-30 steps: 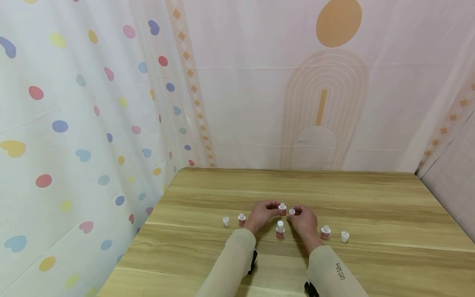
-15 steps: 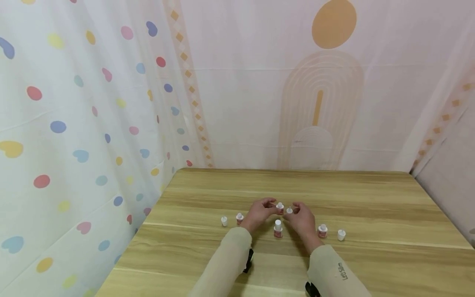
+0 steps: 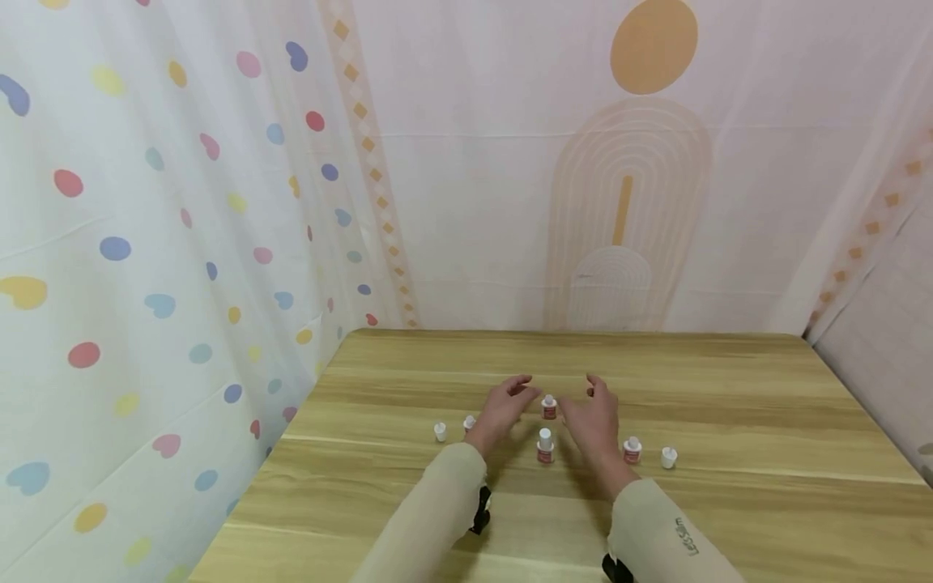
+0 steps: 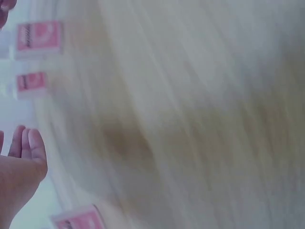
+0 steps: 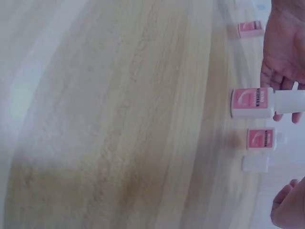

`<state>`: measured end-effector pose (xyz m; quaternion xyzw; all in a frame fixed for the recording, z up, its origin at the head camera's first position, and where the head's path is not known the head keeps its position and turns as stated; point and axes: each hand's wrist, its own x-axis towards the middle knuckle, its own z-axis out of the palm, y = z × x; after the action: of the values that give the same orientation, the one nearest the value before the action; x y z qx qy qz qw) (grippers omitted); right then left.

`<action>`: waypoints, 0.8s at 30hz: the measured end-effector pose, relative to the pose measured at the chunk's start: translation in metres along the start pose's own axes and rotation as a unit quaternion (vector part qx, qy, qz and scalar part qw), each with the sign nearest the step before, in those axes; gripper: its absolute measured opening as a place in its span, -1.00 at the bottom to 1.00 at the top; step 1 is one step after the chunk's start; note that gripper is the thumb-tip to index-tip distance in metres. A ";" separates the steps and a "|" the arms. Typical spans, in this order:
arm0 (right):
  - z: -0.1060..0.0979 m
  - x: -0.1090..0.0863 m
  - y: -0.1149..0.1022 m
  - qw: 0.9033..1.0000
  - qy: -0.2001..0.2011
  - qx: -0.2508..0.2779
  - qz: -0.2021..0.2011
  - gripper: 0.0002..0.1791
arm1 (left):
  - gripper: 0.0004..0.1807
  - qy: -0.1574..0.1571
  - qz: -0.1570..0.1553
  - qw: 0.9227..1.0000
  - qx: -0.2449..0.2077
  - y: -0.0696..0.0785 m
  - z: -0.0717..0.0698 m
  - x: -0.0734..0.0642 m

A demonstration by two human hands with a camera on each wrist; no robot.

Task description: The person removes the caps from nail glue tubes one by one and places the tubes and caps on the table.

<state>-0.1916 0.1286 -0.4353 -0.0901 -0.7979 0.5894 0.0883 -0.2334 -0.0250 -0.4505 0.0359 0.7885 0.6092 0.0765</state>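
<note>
Between my hands stands an uncapped small white bottle with a pink label [image 3: 549,408]. My left hand [image 3: 503,411] is apart from it on the left, fingers loosely bent around nothing. On the other side my right hand [image 3: 594,417] holds nothing, its fingers spread. Beside that bottle a white cap [image 5: 255,163] rests on the table, hidden behind my right hand in the head view. Nearer to me is a capped bottle [image 3: 545,447] of the same kind, upright.
Left of my left hand are a partly covered uncapped bottle [image 3: 470,424] and a white cap [image 3: 440,432]. Another uncapped bottle [image 3: 632,451] and cap [image 3: 668,458] stand to the right. A curtain [image 3: 474,202] hangs behind the wooden table [image 3: 408,502].
My left hand has let go of the far bottle and drawn back left. My right hand has released the white cap and its fingers have spread.
</note>
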 end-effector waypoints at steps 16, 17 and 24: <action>-0.008 -0.027 0.004 0.994 -0.089 0.020 -0.061 -0.49 | -0.51 -0.030 0.063 0.997 0.014 0.029 -0.024 -0.022; -0.010 -0.027 0.007 0.993 -0.098 0.017 -0.060 -0.48 | -0.52 -0.036 0.065 0.997 0.013 0.029 -0.026 -0.024; -0.017 -0.029 0.028 0.986 -0.157 -0.006 -0.055 -0.39 | -0.58 -0.073 0.061 0.995 0.028 0.022 -0.033 -0.035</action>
<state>-0.1580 0.1450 -0.4581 0.0471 -0.8089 0.5860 -0.0062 -0.2055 -0.0564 -0.4185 0.1303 0.7940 0.5861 0.0951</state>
